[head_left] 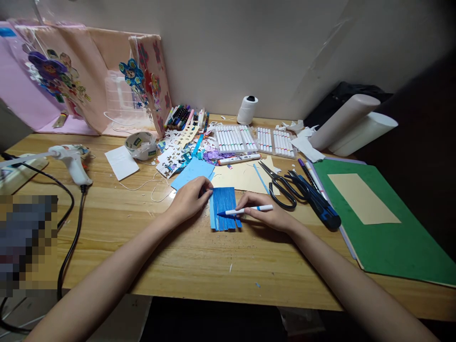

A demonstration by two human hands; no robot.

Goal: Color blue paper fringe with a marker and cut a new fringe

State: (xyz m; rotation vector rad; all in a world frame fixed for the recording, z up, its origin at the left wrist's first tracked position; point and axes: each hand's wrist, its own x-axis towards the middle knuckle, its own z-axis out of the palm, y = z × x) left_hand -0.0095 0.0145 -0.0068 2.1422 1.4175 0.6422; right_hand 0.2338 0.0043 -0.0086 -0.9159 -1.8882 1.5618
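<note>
Near the desk's (199, 266) front edge, the left hand (188, 199) pins the blue paper (223, 213); the right hand (270, 216) grips a marker (249, 209), colouring it. Most strips seem dark already; the left margin remains pale.

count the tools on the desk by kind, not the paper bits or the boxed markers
glue gun: 1
scissors: 1
tape roll: 1
thread spool: 1
blue marker, in the right hand: 1
utility knife: 1
total: 6
The left hand presses the blue paper.
</note>
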